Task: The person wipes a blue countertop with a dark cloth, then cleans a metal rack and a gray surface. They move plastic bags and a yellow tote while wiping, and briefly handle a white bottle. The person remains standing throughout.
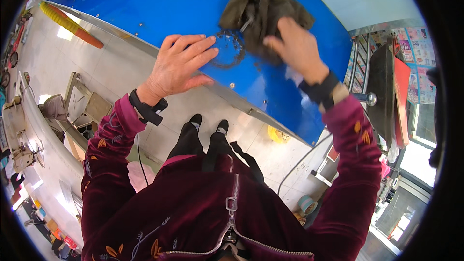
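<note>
My left hand (180, 65) lies over the near edge of the blue tabletop (159, 0), fingers stretched out and holding nothing. Its fingertips touch or nearly touch a round, ring-shaped patch of dark grime (235, 59), with bare blue inside. A crumpled dark olive cloth (261, 2) lies just beyond and right of the patch, with a small shiny spot in its folds. Over the cloth's right part is my right hand (302, 50), smeared by motion. Its thumb and one finger show; the others are hidden. The cloth beneath is blurred too, and the hand appears to grip it.
A yellow and orange tube (70, 23) hangs off the table's left end. At the far left stands a white worktable (53, 150) with a sewing machine (24, 157). A metal rail (362, 60) borders the right end. Something yellow (277, 134) sits on the floor below.
</note>
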A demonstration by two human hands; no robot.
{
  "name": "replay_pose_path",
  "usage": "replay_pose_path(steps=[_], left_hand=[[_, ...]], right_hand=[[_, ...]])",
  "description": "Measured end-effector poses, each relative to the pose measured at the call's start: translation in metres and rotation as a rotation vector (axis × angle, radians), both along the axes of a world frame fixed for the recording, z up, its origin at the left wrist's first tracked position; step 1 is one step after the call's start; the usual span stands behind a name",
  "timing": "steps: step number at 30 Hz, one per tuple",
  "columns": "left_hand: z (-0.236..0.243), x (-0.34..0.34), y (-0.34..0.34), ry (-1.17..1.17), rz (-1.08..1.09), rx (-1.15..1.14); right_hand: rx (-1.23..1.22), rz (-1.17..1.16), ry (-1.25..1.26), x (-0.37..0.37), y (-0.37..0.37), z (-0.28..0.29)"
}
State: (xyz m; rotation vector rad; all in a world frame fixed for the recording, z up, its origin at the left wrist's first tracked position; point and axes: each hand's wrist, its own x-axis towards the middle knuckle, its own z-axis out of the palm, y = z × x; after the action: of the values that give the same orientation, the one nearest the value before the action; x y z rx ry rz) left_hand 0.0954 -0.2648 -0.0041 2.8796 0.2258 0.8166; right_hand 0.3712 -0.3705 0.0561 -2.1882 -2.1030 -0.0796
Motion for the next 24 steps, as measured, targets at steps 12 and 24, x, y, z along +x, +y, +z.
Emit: replay_pose_path(steps=[12, 24], left_hand=[[-0.001, 0.000, 0.001, 0.014, 0.000, 0.002], [-0.003, -0.002, 0.000, 0.001, -0.013, -0.024]], right_hand=[[0.033, -0.050, -0.007, 0.000, 0.001, -0.003], [0.109, -0.070, 0.042, -0.003, 0.002, -0.009]])
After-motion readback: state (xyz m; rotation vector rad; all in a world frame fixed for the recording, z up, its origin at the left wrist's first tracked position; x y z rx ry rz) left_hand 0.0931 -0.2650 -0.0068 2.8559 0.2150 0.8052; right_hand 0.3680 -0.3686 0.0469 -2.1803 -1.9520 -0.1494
